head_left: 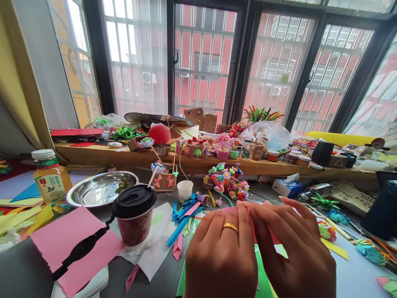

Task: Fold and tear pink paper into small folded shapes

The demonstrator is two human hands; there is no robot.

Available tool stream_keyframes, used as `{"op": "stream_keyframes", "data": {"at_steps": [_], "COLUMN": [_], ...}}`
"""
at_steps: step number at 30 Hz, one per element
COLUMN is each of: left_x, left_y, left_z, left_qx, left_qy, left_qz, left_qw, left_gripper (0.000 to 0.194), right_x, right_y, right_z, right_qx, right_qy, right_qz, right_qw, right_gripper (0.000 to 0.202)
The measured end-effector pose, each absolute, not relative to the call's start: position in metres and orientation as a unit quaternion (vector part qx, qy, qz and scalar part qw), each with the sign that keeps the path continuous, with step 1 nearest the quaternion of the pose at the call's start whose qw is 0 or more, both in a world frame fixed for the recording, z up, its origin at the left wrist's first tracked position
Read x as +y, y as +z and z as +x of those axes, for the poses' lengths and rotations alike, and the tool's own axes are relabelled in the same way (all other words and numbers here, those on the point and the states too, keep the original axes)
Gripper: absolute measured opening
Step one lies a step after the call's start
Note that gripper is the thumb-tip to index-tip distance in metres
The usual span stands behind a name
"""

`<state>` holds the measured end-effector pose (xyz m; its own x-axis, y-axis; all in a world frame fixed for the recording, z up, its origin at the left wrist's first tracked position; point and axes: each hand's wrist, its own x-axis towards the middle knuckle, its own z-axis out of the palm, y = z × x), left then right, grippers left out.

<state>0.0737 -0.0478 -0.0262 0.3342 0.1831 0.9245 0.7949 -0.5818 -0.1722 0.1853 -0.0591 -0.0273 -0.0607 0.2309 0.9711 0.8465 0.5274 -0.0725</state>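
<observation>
Both of my hands are raised over the front of the table, fingertips meeting at a piece of pink paper. My left hand (221,252), with a gold ring on one finger, is closed on the paper's near edge. My right hand (294,248) pinches the same pink paper (267,232) from the other side, its outer fingers lifted. Much of the paper is hidden behind the fingers. Below them lies a green sheet (265,273). Left of my hands are blue folded paper strips (182,221) and a small pink folded piece (178,247).
A lidded coffee cup (135,221) stands left on a white napkin (155,252), near a larger pink sheet (77,244), a metal plate (89,192) and a juice bottle (51,180). Behind are a paper cup (185,191), colourful flowers (228,180) and a crowded ledge (93,155).
</observation>
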Motion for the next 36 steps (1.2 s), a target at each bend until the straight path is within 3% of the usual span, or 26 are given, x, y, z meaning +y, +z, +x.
{"op": "stream_keyframes", "data": {"at_steps": [7, 11, 16, 23, 36], "left_x": [-0.046, -0.047, -0.046, -0.028, -0.025], "left_y": [-0.027, -0.016, -0.002, 0.004, 0.004], "left_z": [0.072, 0.053, 0.03, 0.027, 0.031], "left_qx": [-0.324, -0.328, -0.295, -0.24, -0.225], "left_qy": [-0.479, -0.378, -0.244, -0.186, -0.157], "left_qz": [-0.759, -0.85, -0.924, -0.939, -0.938], "left_qw": [0.299, 0.163, -0.009, -0.163, -0.212], "left_gripper": [0.016, 0.014, 0.021, 0.018, 0.02], "right_x": [-0.058, -0.064, -0.072, -0.068, -0.065], "right_y": [-0.026, -0.022, -0.018, -0.022, -0.019], "right_z": [0.189, 0.2, 0.216, 0.222, 0.228], "right_qx": [-0.686, -0.756, -0.834, -0.823, -0.827], "right_qy": [-0.279, -0.187, 0.048, 0.146, 0.156], "right_qz": [-0.402, -0.409, -0.426, -0.439, -0.434], "right_qw": [0.538, 0.476, 0.348, 0.33, 0.322], "right_gripper": [0.013, 0.013, 0.016, 0.006, 0.009]}}
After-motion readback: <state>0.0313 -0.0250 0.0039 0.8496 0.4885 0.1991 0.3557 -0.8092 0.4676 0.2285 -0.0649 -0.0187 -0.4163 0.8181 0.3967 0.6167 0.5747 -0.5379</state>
